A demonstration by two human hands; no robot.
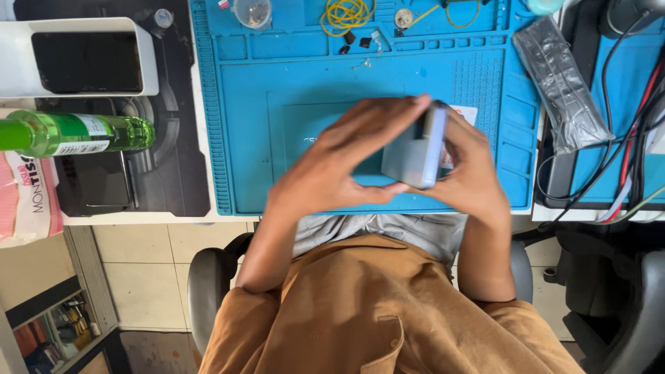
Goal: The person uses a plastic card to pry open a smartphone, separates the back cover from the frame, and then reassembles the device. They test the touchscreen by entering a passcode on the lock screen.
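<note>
Both my hands hold a light grey-blue smartphone (414, 156) above the blue work mat (263, 138), with its back cover facing left and the phone tilted nearly edge-on. My left hand (332, 163) grips it with fingers along the top edge and the thumb under the bottom edge. My right hand (474, 170) wraps the phone's other side from the right. A small white and orange card (465, 114) lies on the mat just behind the phone, partly hidden.
A green glass bottle (76, 134) lies at the left by a white box (83, 59) and a tissue pack (24, 201). Yellow rubber bands (345, 14), a clear cup (253, 12) and small parts sit at the mat's far edge. A grey bag (561, 83) and cables (623, 138) lie to the right.
</note>
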